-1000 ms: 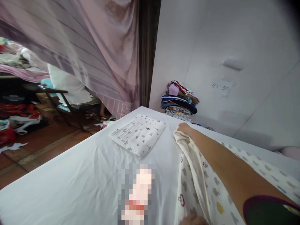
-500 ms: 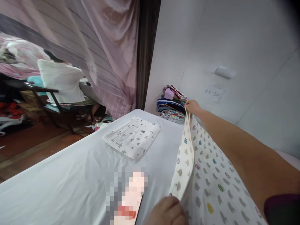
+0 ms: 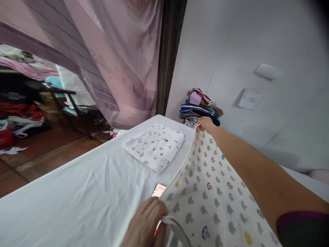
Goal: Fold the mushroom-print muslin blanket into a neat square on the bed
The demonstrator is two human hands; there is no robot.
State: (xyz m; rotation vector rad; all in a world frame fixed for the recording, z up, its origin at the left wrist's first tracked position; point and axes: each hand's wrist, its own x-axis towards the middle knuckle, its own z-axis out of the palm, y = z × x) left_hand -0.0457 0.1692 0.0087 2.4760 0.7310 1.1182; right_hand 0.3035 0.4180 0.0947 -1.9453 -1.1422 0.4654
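Observation:
A white cloth [image 3: 210, 185] printed with grey and coloured mouse-head-like shapes is stretched between my two hands. My right hand [image 3: 207, 123] reaches far forward, its fingers closed on the cloth's far corner. Closer in, my left hand [image 3: 147, 219] grips the near end of the same bound edge. Part of a phone [image 3: 158, 190] with a lit screen shows on the white sheet, partly covered by my left hand and the cloth. Farther off, to the left of the held cloth, lies a folded white cloth [image 3: 156, 145] with small dark prints.
The white-covered table [image 3: 84, 185] spreads under everything. At its far end, a pile of folded clothes [image 3: 199, 104] stands against the pale wall [image 3: 218, 44]. A pink curtain [image 3: 128, 61] hangs at the left. Beyond it are a chair [image 3: 72, 103] and a person's white top [image 3: 77, 84].
My left hand has moved left with the cloth's near end, and the cloth now spreads wider, covering most of the phone. The right hand still holds the far corner. The view has shifted.

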